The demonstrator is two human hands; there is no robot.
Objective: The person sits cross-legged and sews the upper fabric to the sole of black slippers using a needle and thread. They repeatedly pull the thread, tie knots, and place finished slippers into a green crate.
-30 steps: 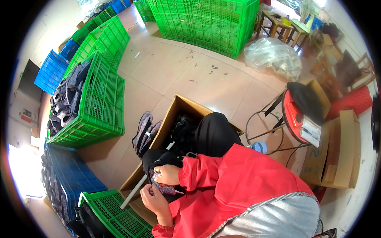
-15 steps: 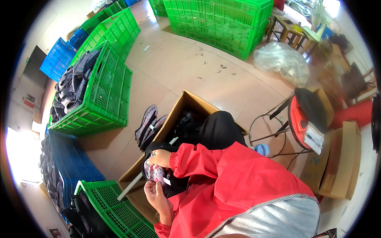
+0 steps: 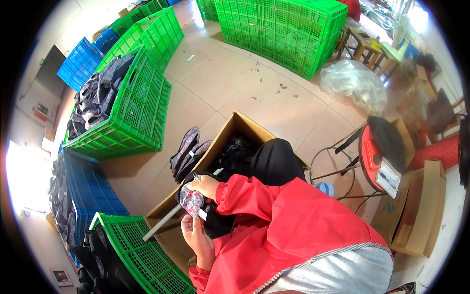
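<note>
A grey and red floral fabric piece [image 3: 191, 200] with a white tag [image 3: 202, 214] is held above my lap, over black cloth. My left hand [image 3: 197, 238] pinches its lower edge between thumb and fingers. At its upper edge, my right hand [image 3: 205, 186] is closed round a small tool with a thin metal tip [image 3: 196, 177], perhaps snips; most of it is hidden by the fingers. Just beyond my hands, several curved floral pieces with black edging [image 3: 188, 153] lie together against the cardboard box [image 3: 254, 128]. Black scraps [image 3: 237, 153] fill part of that box.
A white rod [image 3: 164, 222] leans across the box. Green crates [image 3: 139, 110] and a blue crate [image 3: 95, 183] full of dark fabric pieces stand to the left. A red-topped stool [image 3: 370, 152] is at right, beside another carton [image 3: 416, 210]. Beyond lies a clear plastic bag [image 3: 352, 85].
The floral piece has turned and spread, so more of its patterned face shows. Both hands have shifted slightly up and right in the picture as the view moved. The metal tip shows more clearly.
</note>
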